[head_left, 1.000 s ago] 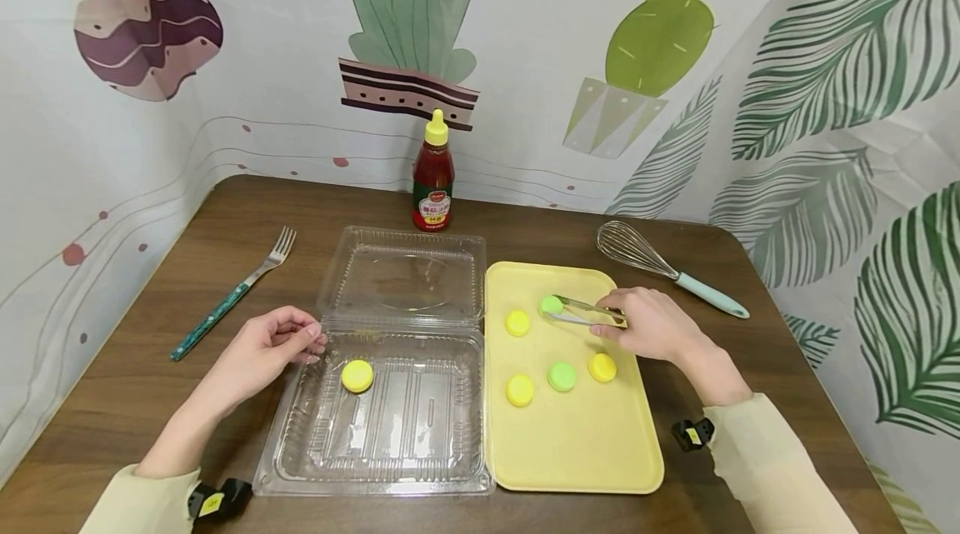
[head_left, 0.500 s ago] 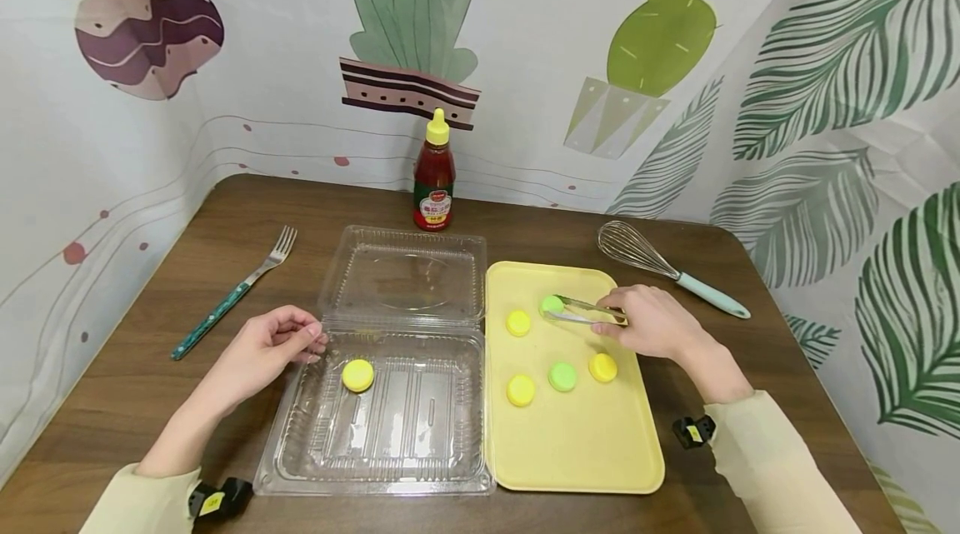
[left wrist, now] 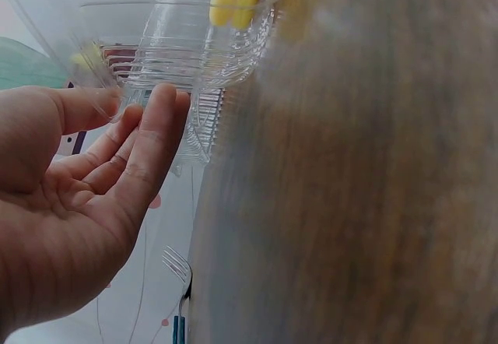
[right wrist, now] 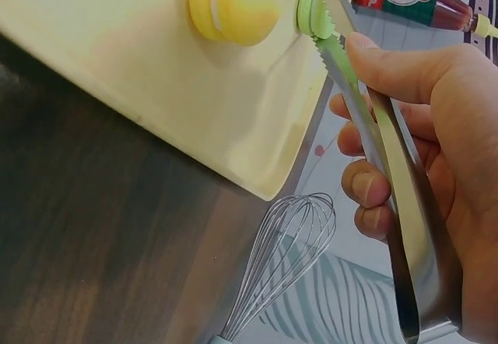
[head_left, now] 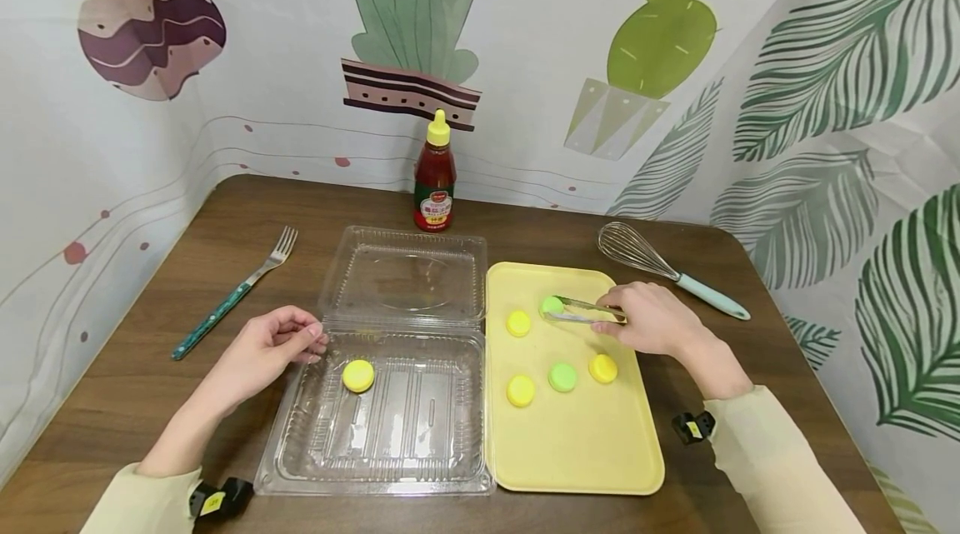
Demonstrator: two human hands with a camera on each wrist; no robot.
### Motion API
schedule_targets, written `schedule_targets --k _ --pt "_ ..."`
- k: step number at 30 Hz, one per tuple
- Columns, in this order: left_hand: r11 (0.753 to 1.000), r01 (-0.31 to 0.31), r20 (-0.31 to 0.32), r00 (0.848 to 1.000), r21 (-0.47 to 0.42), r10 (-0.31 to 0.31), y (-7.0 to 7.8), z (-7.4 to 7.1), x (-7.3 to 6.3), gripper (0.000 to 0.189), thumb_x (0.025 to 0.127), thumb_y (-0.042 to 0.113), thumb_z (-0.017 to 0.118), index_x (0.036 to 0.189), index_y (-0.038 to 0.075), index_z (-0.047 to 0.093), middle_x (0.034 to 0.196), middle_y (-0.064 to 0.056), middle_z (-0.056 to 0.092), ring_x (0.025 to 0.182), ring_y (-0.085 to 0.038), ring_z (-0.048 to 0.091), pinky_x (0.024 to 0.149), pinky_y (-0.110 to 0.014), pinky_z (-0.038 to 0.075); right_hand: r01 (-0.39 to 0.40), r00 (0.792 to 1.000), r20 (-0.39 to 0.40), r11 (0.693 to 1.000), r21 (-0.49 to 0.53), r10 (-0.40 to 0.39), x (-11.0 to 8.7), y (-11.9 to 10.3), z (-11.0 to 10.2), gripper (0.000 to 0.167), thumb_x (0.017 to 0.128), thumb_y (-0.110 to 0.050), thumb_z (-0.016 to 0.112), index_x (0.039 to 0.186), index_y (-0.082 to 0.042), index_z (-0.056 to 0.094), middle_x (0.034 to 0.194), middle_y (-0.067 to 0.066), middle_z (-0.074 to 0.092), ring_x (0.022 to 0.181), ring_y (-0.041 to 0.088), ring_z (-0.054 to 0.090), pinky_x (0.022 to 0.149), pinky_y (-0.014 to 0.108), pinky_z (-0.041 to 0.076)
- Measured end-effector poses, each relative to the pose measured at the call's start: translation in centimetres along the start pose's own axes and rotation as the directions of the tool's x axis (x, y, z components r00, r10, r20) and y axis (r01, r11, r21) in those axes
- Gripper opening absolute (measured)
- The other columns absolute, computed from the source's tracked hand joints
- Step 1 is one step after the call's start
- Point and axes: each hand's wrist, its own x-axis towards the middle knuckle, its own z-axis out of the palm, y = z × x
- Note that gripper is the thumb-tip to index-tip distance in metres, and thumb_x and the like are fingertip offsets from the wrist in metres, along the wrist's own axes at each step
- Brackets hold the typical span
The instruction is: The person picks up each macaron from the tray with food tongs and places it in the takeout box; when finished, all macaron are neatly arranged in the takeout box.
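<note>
My right hand point(head_left: 651, 319) grips metal tongs point(right wrist: 393, 180), whose serrated tips stand around a green macaron point(head_left: 552, 306) on the yellow tray point(head_left: 577, 451). Left of that macaron lies a yellow one point(head_left: 517, 322). Nearer the front are another yellow macaron point(head_left: 521, 391), a green macaron point(head_left: 562, 377) and a deeper yellow macaron point(head_left: 602, 367). At the left, a clear plastic clamshell box point(head_left: 405, 480) lies with its lid folded back, one yellow macaron point(head_left: 358, 376) inside. Thumb and fingers of my left hand point(left wrist: 93, 180) pinch the box's left rim near the hinge.
Behind the box stands a ketchup bottle point(head_left: 435, 188) with a yellow cap. A fork point(head_left: 236, 294) with a green handle lies to the left. Beyond the tray's right side is a whisk point(head_left: 671, 267). A patterned cloth wall point(head_left: 525, 84) borders the table's back.
The head view has shifted very slightly. My hands, the tongs and the macarons keep the same places, with no clear movement.
</note>
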Motion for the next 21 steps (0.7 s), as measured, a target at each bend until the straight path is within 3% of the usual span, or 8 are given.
schedule_targets --k 14,21 --pt "1.000 0.000 0.000 1.000 -0.004 0.000 0.0 0.1 0.0 0.019 0.102 0.007 0.056 0.107 -0.011 0.058 0.096 -0.024 0.068 0.083 -0.022 0.072 0.073 -0.031 0.062 0.033 0.999 -0.018 0.999 -0.017 -0.033 0.0 -0.4 -0.9 0.023 0.088 -0.027 0.078 0.105 -0.011 0.077 0.101 0.002 0.073 0.068 0.008 0.055 0.060 0.030 0.047" --pt "1.000 0.003 0.000 1.000 0.000 -0.003 0.0 0.0 0.0 0.020 0.103 0.008 0.056 0.107 -0.011 0.058 0.096 -0.024 0.069 0.083 -0.022 0.072 0.073 -0.031 0.062 0.069 0.996 -0.053 0.997 -0.037 -0.071 0.1 -1.1 -1.8 0.023 0.087 -0.027 0.079 0.103 -0.011 0.077 0.098 0.000 0.073 0.076 0.014 0.064 0.066 0.036 0.053"
